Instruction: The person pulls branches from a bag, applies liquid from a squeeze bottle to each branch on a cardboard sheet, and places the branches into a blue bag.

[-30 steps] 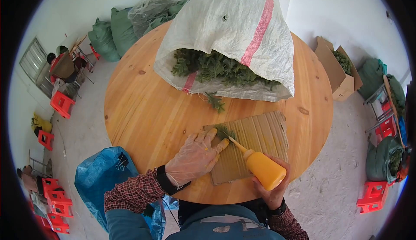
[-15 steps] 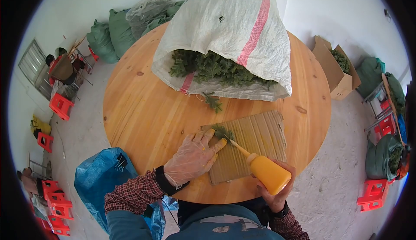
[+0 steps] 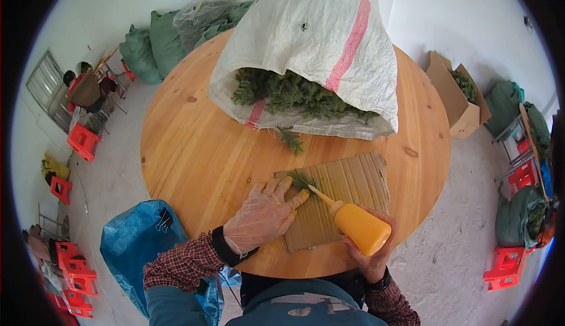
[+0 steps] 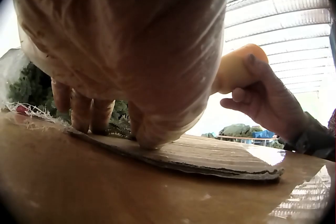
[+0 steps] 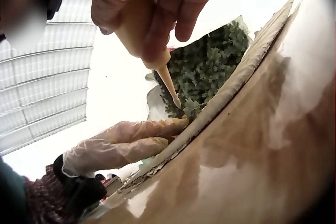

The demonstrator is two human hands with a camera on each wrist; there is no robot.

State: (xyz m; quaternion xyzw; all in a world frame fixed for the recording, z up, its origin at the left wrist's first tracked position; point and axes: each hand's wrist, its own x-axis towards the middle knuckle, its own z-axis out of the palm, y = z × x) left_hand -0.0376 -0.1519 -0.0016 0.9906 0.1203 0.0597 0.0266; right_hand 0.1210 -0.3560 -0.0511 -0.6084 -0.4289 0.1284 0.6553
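A small green sprig (image 3: 304,180) lies at the upper left of the corrugated cardboard (image 3: 353,190). The left hand (image 3: 262,215), in a clear plastic glove, presses beside it with extended, yellow-stained fingertips; the same hand (image 4: 126,40) fills much of the left wrist view. In the right hand (image 3: 376,258) is a yellow squeeze bottle (image 3: 361,228), gripped round its body, its thin nozzle pointing at the sprig. From the right wrist view, the nozzle (image 5: 169,86) slants down close to the sprig, above the gloved fingers (image 5: 152,128); whether it touches cannot be told.
A white woven sack (image 3: 306,37) of green branches stands on the round wooden table (image 3: 194,143), with a loose sprig (image 3: 290,139) before its mouth. A blue bag (image 3: 141,238) sits at the table's left edge. Beyond are an open carton (image 3: 465,117), red stools (image 3: 84,142) and green sacks.
The bottle dipped slightly down and right, its nozzle drawing back from the sprig, then returned up and left. The left hand has kept nearly the same place on the cardboard.
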